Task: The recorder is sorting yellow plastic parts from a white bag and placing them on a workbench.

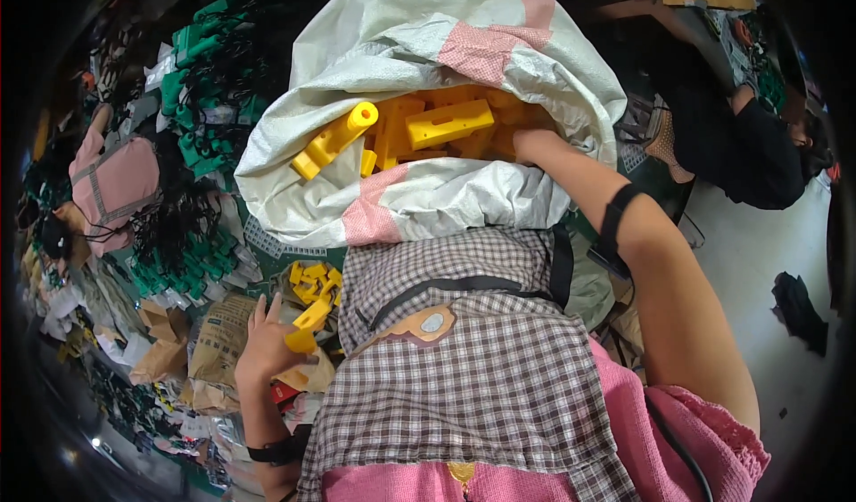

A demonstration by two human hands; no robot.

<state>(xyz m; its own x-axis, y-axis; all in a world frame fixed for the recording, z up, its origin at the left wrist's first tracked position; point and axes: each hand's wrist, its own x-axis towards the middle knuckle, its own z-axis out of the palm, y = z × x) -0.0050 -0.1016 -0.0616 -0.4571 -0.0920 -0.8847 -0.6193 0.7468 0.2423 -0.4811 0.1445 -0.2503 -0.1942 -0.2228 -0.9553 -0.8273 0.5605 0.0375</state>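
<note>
A large white woven sack [419, 203] with pink bands lies across my lap, its mouth gaping. Inside it are several yellow plastic parts [450, 124], and one with a round tubular end [332, 141] leans at the left of the opening. My right hand [533, 145] reaches into the sack from the right; its fingers are hidden among the parts. Low on the left, beside my apron, my left hand [266, 346] has a yellow plastic part [303, 331] between thumb and fingers, with two fingers stretched upward. Just beyond that hand lies a heap of small yellow parts [314, 277].
Bundles of green parts with black cords [192, 266] are piled at the left. A person in pink [116, 190] is there, and another in dark clothes [758, 154] sits at the right. A brown paper sack [221, 350] stands near my left arm. Black cloth [800, 310] lies on the floor.
</note>
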